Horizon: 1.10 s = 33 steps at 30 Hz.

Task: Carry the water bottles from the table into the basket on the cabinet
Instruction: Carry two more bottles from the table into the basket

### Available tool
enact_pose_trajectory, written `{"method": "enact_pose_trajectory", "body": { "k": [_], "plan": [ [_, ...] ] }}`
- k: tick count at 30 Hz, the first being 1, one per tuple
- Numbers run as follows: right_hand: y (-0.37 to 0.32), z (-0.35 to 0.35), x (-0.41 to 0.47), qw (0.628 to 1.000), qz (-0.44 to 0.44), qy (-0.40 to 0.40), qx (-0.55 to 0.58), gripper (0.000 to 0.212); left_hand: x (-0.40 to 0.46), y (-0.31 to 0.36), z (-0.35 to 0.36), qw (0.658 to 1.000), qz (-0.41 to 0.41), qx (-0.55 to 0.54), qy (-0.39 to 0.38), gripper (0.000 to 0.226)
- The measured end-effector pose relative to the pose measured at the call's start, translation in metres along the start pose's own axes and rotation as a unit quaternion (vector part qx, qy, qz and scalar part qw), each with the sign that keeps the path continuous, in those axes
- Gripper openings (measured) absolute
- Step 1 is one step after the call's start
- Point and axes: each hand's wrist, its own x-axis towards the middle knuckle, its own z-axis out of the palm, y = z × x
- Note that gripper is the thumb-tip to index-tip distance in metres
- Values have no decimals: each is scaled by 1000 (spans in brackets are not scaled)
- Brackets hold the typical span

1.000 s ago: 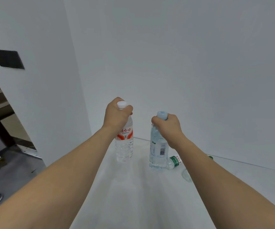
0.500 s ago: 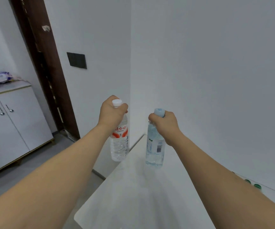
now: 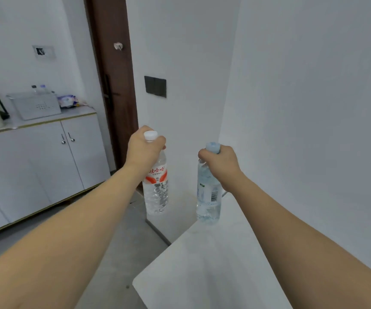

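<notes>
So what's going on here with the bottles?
A person is carrying two water bottles by their necks. The left hand grips the red-labelled bottle, the right hand the blue-capped bottle. Both are lifted off the white table. The basket sits on the cabinet across the room, with bottle tops showing above its rim.

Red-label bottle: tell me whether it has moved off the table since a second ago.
Yes. The red-label bottle, held by the left hand, now hangs beyond the table edge over the floor, toward the cabinet.
</notes>
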Motion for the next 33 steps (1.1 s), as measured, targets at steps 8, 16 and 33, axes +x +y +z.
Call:
{"method": "enact_pose_trajectory", "body": {
  "k": [8, 16, 33],
  "plan": [
    [-44, 127, 0, 993, -33, -110, 20, 12, 18, -18, -134, 992, -18, 31, 124, 11],
    [-93, 253, -10, 978, -60, -193, 48, 13, 33, -27, -258, 980, -27, 55, 192, 15],
    [-102, 407, 117, 972, -56, -222, 54, 10, 198, -97, -322, 978, -30, 55, 199, 13]
  ]
}}
